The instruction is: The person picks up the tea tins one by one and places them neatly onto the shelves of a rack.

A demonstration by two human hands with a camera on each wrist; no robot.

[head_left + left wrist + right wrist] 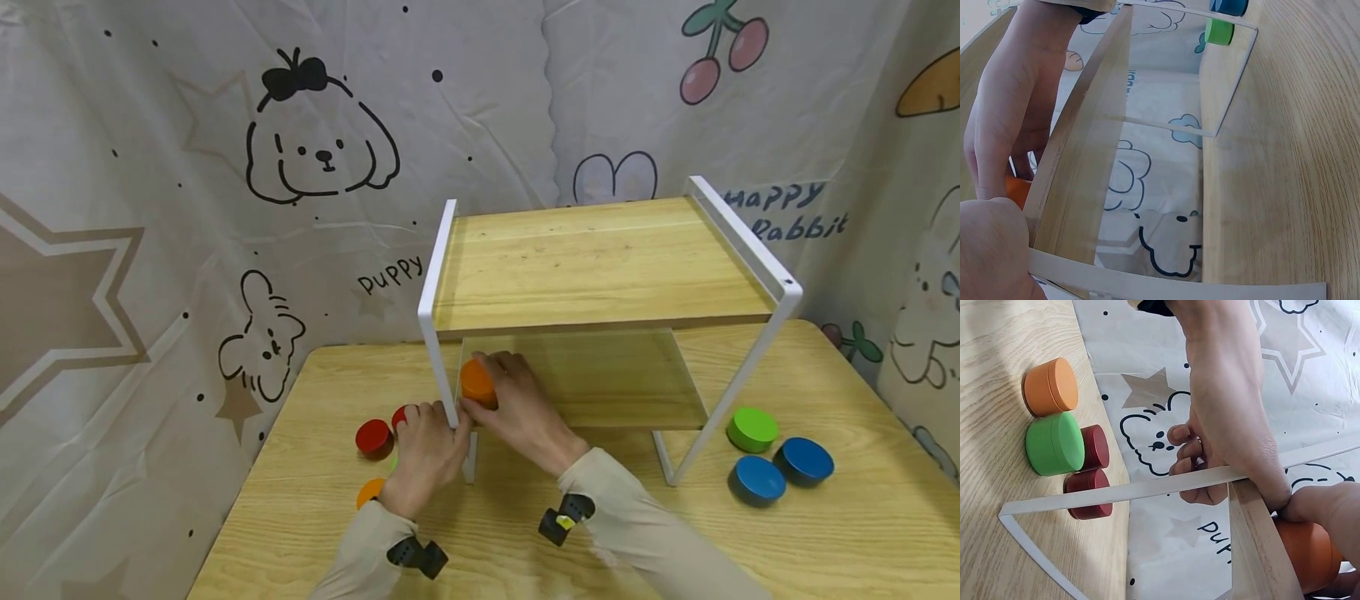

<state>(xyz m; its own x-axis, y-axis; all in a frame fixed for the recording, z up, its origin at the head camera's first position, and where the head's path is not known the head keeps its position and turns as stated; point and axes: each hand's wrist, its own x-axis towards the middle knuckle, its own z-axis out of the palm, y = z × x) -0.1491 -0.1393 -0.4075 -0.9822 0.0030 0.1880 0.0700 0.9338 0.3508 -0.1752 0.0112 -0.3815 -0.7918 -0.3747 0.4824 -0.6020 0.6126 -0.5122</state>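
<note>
The right hand [525, 412] has its fingers round an orange cylindrical container [477, 384] at the left end of the pale wooden lower shelf [622, 383]; the left hand [426, 454] grips the white frame [442, 375], fingers curled. Two red cylindrical containers [374, 439] stand on the wooden table [498, 537].

Person wearing long, pale beige sleeves: left sleeve [362, 550] and right sleeve [663, 537] covering forearms down to wrists, fabric looking plain, right one creasing lightly. Left wrist device [407, 552] showing matte black, pairing rounded part with boxier block. Right wrist device [553, 528] matching in black, bearing bright yellow patch [565, 522]. Dark band [1157, 306] peeking in at top of right wrist view. Left hand [431, 454] and right hand [522, 408] showing bare beyond cuffs.
</note>
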